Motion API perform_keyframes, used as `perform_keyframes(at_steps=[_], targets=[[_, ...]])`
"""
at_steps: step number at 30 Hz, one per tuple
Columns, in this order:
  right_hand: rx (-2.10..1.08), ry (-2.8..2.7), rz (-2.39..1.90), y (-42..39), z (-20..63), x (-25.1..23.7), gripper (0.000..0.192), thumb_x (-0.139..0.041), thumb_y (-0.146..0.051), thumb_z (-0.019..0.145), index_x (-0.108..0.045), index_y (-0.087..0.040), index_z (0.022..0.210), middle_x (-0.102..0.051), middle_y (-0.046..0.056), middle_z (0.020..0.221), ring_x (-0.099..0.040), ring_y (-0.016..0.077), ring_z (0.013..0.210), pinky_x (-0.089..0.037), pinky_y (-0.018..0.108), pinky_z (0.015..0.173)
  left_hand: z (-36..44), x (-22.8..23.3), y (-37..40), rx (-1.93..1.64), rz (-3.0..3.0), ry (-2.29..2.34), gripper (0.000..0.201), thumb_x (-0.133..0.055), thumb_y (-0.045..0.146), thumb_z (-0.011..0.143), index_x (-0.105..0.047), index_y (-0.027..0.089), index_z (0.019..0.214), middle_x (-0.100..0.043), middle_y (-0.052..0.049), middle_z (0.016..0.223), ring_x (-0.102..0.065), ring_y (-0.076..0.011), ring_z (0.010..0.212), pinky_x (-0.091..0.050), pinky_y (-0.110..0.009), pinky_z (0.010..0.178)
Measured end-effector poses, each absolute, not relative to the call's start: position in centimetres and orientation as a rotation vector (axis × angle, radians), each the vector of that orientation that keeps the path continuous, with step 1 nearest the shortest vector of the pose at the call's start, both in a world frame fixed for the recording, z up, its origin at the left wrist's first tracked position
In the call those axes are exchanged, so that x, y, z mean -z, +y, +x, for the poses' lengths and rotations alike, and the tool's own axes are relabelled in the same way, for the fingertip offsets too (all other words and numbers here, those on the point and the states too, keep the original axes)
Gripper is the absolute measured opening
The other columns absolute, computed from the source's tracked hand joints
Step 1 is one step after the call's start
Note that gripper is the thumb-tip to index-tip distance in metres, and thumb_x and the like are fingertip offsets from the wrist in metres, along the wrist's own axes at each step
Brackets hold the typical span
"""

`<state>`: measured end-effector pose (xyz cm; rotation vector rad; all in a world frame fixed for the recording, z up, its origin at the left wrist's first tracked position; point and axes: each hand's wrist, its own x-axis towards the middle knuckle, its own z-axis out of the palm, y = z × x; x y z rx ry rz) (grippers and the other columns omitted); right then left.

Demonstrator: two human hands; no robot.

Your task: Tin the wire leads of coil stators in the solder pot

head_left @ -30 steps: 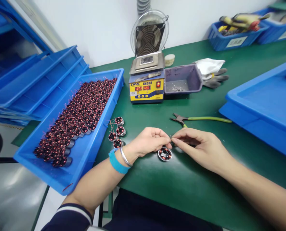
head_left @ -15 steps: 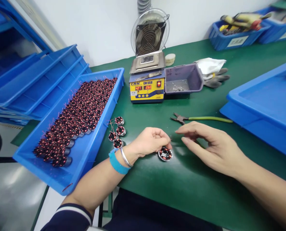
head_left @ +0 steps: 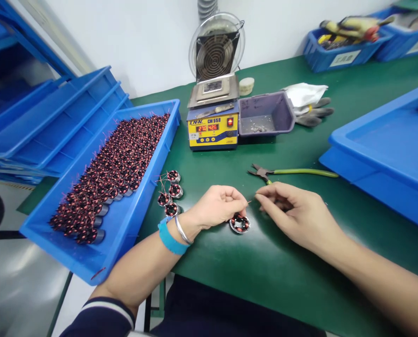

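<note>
worktop [head_left: 300, 281]: dark green
parts tray [head_left: 71, 262]: bright blue
wound coil [head_left: 240, 223]: silver shell, red-copper windings
solder pot [head_left: 212, 126]: yellow and blue front, red digits
cutters [head_left: 293, 172]: green handles
wristband [head_left: 167, 238]: blue

I'm looking at an electronics assembly workshop. A green bench mat [head_left: 265, 281] carries a yellow solder pot [head_left: 213, 125] with red digital readouts and a small extraction fan [head_left: 216, 49] behind it. A blue tray [head_left: 124, 234] is packed with copper-wound coils [head_left: 114, 168]; more blue trays [head_left: 54, 121] are stacked on the left. Side cutters [head_left: 289, 172] and work gloves [head_left: 310, 107] lie on the mat.
</note>
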<state>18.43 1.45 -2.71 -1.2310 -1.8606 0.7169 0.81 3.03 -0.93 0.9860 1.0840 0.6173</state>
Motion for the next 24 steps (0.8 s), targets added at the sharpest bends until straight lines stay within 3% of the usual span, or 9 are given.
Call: perform_keyframes(at_steps=[5, 18, 24], targets=[[-0.727, -1.903, -1.196, 0.9, 18.0, 2.5, 0.016, -0.055, -0.022, 0.086, -0.071, -0.019, 0.083, -0.072, 0.003, 0.071, -0.064, 0.013, 0.054, -0.048, 0.023, 0.051, 0.8, 0.9, 3.2, -0.607, 0.99, 1.082, 0.013, -0.056, 0.003, 0.074, -0.056, 0.011, 0.064, -0.06, 0.003, 0.05, -0.036, 0.0004, 0.034, -0.025, -0.013, 0.038], [-0.887, -1.861, -1.252, 0.3, 17.7, 2.0, 0.018, -0.056, -0.027, 0.082, -0.072, -0.02, 0.076, -0.069, 0.001, 0.059, -0.058, 0.0122, 0.045, -0.045, 0.022, 0.043, 0.7, 0.9, 3.1, -0.598, 1.005, 1.086, 0.014, -0.054, 0.001, 0.073, -0.055, 0.011, 0.064, -0.058, 0.003, 0.05, -0.036, 0.0001, 0.034, -0.023, -0.013, 0.037], [-0.769, -1.866, -1.245, 0.4, 17.8, 1.9, 0.017, -0.056, -0.027, 0.081, -0.071, -0.021, 0.078, -0.071, 0.002, 0.063, -0.061, 0.0138, 0.048, -0.049, 0.025, 0.048, 0.6, 1.0, 3.2, -0.59, 0.998, 1.067, 0.016, -0.052, 0.0, 0.073, -0.055, 0.011, 0.062, -0.058, 0.004, 0.05, -0.036, 0.0004, 0.034, -0.022, -0.013, 0.037]])
